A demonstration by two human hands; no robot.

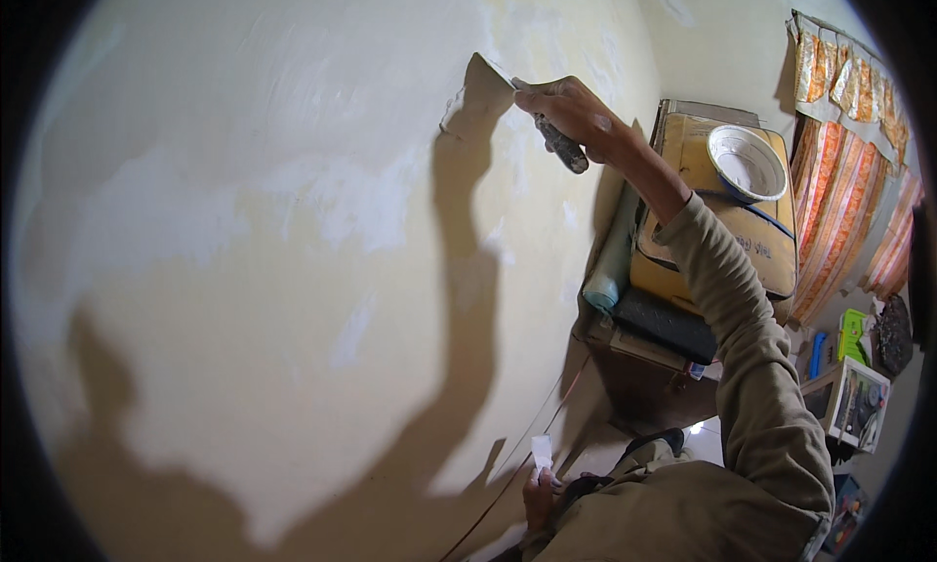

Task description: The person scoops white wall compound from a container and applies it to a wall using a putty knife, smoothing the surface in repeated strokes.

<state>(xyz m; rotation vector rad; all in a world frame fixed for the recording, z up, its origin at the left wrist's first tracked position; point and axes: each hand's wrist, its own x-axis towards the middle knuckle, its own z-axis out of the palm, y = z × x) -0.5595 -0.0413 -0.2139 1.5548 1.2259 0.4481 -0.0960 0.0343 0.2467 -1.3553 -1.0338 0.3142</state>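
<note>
Nearest to the lens: olive sleeve (752,406) of my right arm, running from bottom right up to the wall (244,269). Right hand (571,113) is raised high, grip closed around the dark handle of a putty knife (532,108), blade edge touching the wall near the top centre, handle angling down-right out of my fist. Wall is cream with large pale patches of filler across the left and middle; shadow of arm and knife falls just left of the blade. Left hand (539,499) sits low at the bottom edge, close to my body, fingers pinched on a small white piece (542,452), upright; can't tell what it is. Right of the raised arm: white bowl (747,162) resting on a yellow-tan sack (722,210), which lies on a dark cabinet (649,367) against the wall. Pale blue-green roll (610,264) stands wedged between sack and wall. Orange striped curtain (849,171) hangs at far right, boxes and clutter on the floor below it.
</note>
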